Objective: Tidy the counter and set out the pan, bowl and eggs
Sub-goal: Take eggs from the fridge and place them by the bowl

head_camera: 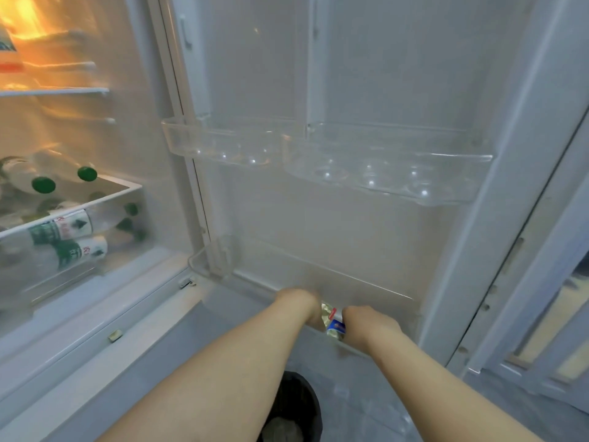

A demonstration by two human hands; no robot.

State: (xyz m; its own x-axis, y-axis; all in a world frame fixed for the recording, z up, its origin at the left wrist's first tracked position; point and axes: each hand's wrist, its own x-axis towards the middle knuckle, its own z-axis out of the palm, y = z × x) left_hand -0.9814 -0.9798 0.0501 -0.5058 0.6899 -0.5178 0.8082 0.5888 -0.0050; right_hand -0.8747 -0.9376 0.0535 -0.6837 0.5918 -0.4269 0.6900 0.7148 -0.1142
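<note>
Mostly hidden: both hands go down into the lowest bin [366, 288] of the open fridge door [366, 74], and their fingers are out of sight. The left hand [298, 303] shows only its back and wrist; whether it is spread or curled, cannot tell. The right hand [366, 323] shows knuckles just beside a packet [334, 320]. It seems to touch the packet, but a grip cannot be confirmed. One packet, foil-coloured with a red and blue label, print too small to read. It stands in the bin between the two hands, with its lower part hidden. Two clear trays [389, 161] with round cups hang side by side higher on the door; glare blurs the cups, so no sure count. Fridge [153, 90] interior to the left is overexposed at the top, with a carton [6, 52] cut off by the frame edge. Two green-capped bottles [43, 185] lie on a glass shelf [124, 189], their bodies partly cut off. More bottles lie in the drawer [63, 269] beneath, at least two with green labels, the rest blurred. One black pail [296, 397] stands below between the forearms, partly covered by the left arm and cut off at the bottom edge.
</note>
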